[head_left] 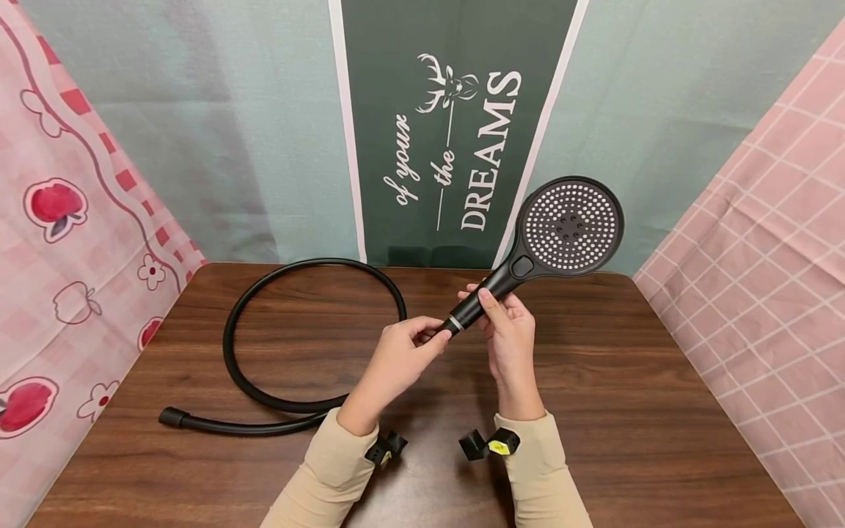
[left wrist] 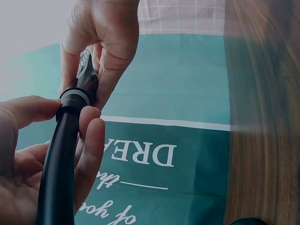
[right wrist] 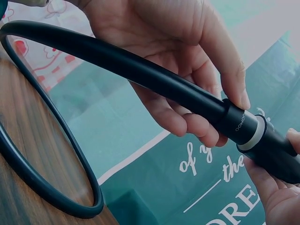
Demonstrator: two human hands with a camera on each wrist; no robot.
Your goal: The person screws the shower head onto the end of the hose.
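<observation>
A black shower head (head_left: 571,227) with a round face of pale nozzles is held tilted up to the right above the table. My right hand (head_left: 515,341) grips its handle, thumb along the front. At the handle's lower end, my left hand (head_left: 397,358) pinches the collar (right wrist: 238,123) of a black shower hose (head_left: 227,341) between thumb and fingers. The collar meets the handle end in line, with a light ring (right wrist: 256,139) showing at the joint. From the left hand the hose loops over the table, and its other end fitting (head_left: 174,417) lies at the left.
The brown wooden table (head_left: 614,411) has a green cloth with white lettering (head_left: 455,132) hanging behind it. Pink patterned cloths hang along the left (head_left: 86,220) and right (head_left: 779,257) sides. Small black wrist cameras (head_left: 488,444) sit on both sleeves.
</observation>
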